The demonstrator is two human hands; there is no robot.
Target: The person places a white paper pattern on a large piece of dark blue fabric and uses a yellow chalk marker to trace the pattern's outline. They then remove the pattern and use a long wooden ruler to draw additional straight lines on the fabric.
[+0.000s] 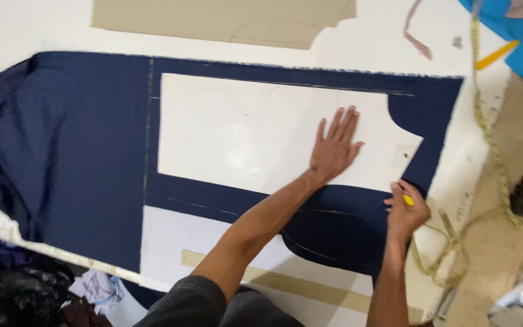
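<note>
Left hand (334, 148) lies flat, fingers spread, pressing the white paper pattern (243, 136) onto the navy fabric (92, 151) on the white table (382, 42). Right hand (405, 212) pinches a yellow chalk piece (408, 200) right at the pattern's lower edge.

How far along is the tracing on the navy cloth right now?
Done: chalk lines already run down the navy cloth left of the white pattern and below it, with a curve under the arm. In hand: left hand presses the pattern flat; right hand holds yellow chalk at its lower right corner. Left: the right-side neck curve shows no clear line, and nothing is cut.
</note>
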